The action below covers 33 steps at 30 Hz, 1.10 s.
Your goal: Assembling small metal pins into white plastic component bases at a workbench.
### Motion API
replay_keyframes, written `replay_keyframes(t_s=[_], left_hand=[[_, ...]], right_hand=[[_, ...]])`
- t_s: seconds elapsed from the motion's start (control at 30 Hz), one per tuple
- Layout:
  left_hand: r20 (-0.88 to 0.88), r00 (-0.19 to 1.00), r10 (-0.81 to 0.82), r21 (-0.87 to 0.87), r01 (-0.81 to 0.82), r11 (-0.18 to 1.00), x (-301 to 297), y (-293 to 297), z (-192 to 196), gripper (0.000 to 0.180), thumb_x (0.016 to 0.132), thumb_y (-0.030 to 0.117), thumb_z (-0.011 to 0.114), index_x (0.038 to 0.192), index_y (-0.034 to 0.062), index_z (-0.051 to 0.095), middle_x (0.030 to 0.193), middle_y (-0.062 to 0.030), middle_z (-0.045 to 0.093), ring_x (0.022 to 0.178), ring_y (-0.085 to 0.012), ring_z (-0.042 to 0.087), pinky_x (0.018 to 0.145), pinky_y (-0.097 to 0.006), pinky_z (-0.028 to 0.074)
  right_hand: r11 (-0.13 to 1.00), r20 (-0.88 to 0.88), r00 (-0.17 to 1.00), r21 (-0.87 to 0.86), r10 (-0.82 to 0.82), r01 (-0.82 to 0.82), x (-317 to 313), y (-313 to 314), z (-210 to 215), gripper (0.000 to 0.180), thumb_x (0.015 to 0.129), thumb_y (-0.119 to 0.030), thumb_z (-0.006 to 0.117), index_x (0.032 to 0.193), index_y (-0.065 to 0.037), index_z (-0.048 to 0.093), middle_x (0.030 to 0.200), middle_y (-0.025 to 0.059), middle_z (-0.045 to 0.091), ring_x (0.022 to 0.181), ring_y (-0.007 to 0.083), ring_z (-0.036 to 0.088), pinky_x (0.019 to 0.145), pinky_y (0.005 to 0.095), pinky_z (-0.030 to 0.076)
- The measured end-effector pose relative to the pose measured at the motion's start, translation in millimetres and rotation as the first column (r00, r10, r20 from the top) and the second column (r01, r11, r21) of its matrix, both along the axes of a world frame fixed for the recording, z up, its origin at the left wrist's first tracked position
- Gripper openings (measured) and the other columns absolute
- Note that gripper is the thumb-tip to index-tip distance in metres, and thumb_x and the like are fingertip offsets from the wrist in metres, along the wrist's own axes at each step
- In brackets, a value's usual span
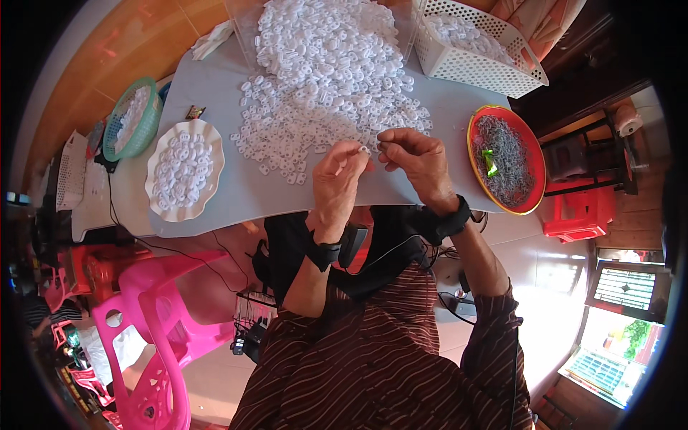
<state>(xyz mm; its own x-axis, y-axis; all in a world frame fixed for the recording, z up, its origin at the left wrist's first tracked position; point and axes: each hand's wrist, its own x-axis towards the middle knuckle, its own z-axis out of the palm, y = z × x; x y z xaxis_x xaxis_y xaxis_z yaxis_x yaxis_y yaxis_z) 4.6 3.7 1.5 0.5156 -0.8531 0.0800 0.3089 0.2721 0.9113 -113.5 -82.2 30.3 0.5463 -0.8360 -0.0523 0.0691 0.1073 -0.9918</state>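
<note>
Both hands meet above the near part of the grey table (244, 204). Thumb and fingers of my left hand (338, 183) pinch a small white plastic piece (364, 150). Just to its right, my right hand (421, 163) is closed in a pinch, its fingertips close to that piece. Whatever the right fingers hold is too small to make out. Beyond the hands spreads a big heap of white plastic pieces (326, 54), many with holes. A red bowl (539, 161) with a yellow rim stands at the right, holding a tangle of small grey metal parts (505, 168).
At the left, a scalloped cream plate (212, 188) holds more white pieces, beside a green basket (152, 118). A white perforated basket (476, 70) stands at the back right. A pink plastic chair (154, 315) is at the lower left, a red stool (580, 215) at the right.
</note>
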Motion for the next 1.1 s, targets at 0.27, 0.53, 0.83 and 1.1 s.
replay_keyframes(t_s=[0.27,0.53,0.83,1.1], left_hand=[[0.093,0.995,0.035,0.055,-0.041,0.998,-5,-3,4,0.007,0.086,0.005,0.059,0.092,0.0010,0.059,0.076,0.0004,0.058,0.071,-0.0058,0.053,0.065,-0.020,0.041],[0.108,0.993,0.039,0.060,-0.046,0.997,-12,-7,1,0.012,0.087,0.010,0.060,0.094,0.0008,0.063,0.075,-0.0012,0.061,0.073,-0.0067,0.055,0.068,-0.021,0.041],[0.064,0.996,0.069,-0.025,-0.067,0.997,-21,-14,-2,0.008,0.088,0.004,0.059,0.092,-0.0022,0.059,0.078,-0.0025,0.060,0.072,-0.0073,0.055,0.067,-0.019,0.042],[0.017,0.996,0.088,-0.073,-0.087,0.994,-21,-15,-6,0.008,0.089,0.005,0.058,0.092,-0.0020,0.058,0.078,-0.0020,0.059,0.072,-0.0074,0.054,0.067,-0.020,0.042]], right_hand=[[0.980,0.067,0.996,0.195,-0.056,0.042,-3,8,-8,0.014,0.087,-0.016,0.063,0.095,-0.004,0.063,0.082,0.0007,0.063,0.073,0.0071,0.057,0.064,0.0197,0.045],[0.955,0.257,0.939,0.245,-0.231,0.167,5,16,-9,0.014,0.087,-0.012,0.063,0.098,-0.004,0.062,0.086,0.0009,0.064,0.074,0.0068,0.057,0.064,0.0193,0.043],[0.948,0.320,0.907,0.246,-0.273,0.199,11,20,-14,0.014,0.086,-0.010,0.063,0.098,-0.004,0.063,0.086,0.0013,0.065,0.074,0.0067,0.058,0.063,0.0196,0.043],[0.942,0.304,0.905,0.247,-0.298,0.227,12,19,-12,0.013,0.086,-0.006,0.062,0.099,-0.003,0.062,0.086,0.0015,0.064,0.076,0.0071,0.058,0.064,0.0203,0.046]])
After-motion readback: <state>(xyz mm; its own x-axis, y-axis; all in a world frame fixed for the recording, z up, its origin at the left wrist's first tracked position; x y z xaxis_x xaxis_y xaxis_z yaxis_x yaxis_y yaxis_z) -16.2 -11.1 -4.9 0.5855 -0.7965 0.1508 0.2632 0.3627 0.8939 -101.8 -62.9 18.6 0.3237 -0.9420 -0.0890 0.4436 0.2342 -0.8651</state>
